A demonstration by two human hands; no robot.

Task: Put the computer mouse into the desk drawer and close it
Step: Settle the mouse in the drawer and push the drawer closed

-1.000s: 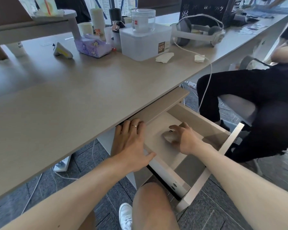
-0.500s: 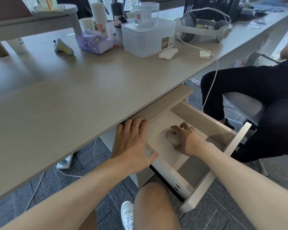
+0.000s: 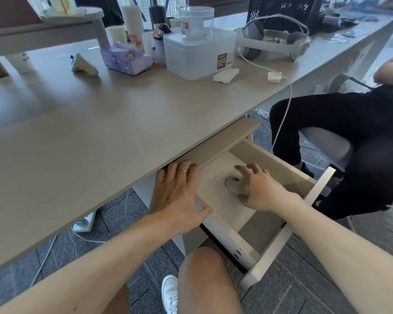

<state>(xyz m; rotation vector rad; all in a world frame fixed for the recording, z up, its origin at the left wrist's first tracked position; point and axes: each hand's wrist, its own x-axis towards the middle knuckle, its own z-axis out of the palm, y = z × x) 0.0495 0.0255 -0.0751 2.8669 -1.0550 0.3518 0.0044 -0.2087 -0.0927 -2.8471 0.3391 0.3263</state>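
Note:
A pale grey computer mouse (image 3: 233, 185) lies on the floor of the open desk drawer (image 3: 318, 189), near its middle. My right hand (image 3: 261, 189) hovers just right of it, fingers spread and raised, the thumb still near the mouse's near end. My left hand (image 3: 179, 196) lies flat on the drawer's left wall, with a ring on one finger. Its fingertips reach under the desk edge and its thumb rests on the wall's rim. The drawer is pulled far out toward my knee.
A seated person in black (image 3: 349, 132) is close to the drawer's right side. A white cable (image 3: 284, 114) hangs off the desk beside the drawer. My bare knee (image 3: 204, 279) is under the drawer front. A plastic box (image 3: 197, 53), headset (image 3: 277, 39) and tissue pack (image 3: 125, 58) stand on the desk.
My right hand was cupped over the mouse; its fingers have now opened and lifted off, leaving the mouse on the drawer floor. The left hand has stayed on the drawer's left wall.

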